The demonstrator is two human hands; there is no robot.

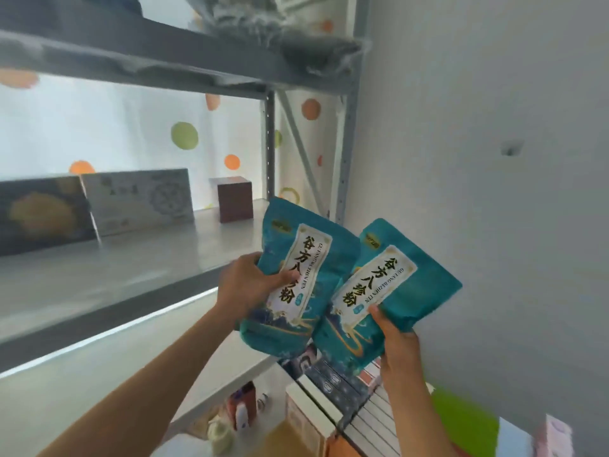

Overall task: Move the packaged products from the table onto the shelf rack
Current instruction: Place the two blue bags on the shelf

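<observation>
Now, with the left hand (245, 285) pinching one pouch (298, 275) and the right hand (397, 344) gripping another (392, 285) — both near the shelf (131, 268) just beyond the left knuckles — set each upright, left first.

Both forearms are bare, the left hand (245, 282) and right hand (397, 344) ungloved.

**Bright backlight, soft focus, wide-angle bend**

Daylight comes through the dotted curtain (131, 127) behind the rack and washes it nearly white. It leaves a pale sheen on the middle shelf (115, 268) and a bright strip along its front edge. The upper shelf's (148, 51) underside lies in shadow. The left edge and top are smeared by blur, straight shelf lines bow outward, and the teal pouches (389, 285) alone stay fairly sharp.
</observation>
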